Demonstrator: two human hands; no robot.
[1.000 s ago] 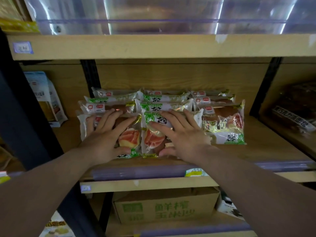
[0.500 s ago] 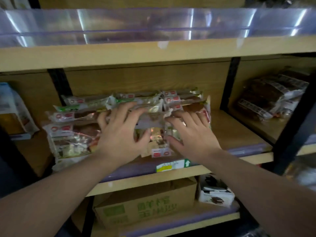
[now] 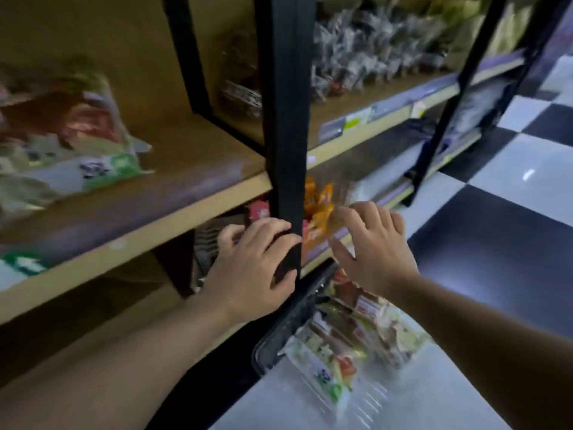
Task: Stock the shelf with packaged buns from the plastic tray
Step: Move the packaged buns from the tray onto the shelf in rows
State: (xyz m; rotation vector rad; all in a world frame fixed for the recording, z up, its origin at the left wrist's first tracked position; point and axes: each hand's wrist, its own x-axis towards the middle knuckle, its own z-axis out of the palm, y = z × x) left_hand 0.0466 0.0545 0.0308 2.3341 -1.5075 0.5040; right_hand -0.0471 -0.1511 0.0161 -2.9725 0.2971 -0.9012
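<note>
Bare left hand [image 3: 251, 271] fingers loosely spread, empty; right hand [image 3: 373, 243] fingers splayed, empty, above plastic tray [image 3: 279, 339].

Clear-wrapped packaged buns [image 3: 338, 352] lie heaped in the dark plastic tray [image 3: 279, 336] below; more buns [image 3: 62, 135] on the shelf [image 3: 186, 169]

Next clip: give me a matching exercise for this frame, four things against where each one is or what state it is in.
Things:
1. left hand
2. right hand
3. stocked buns
4. plastic tray

Places or states:
A. on the floor, buns inside
B. on the wooden shelf, upper left
C. empty, over the black upright
D. empty, fingers spread, above the tray

Pairs: 1-C, 2-D, 3-B, 4-A
</note>
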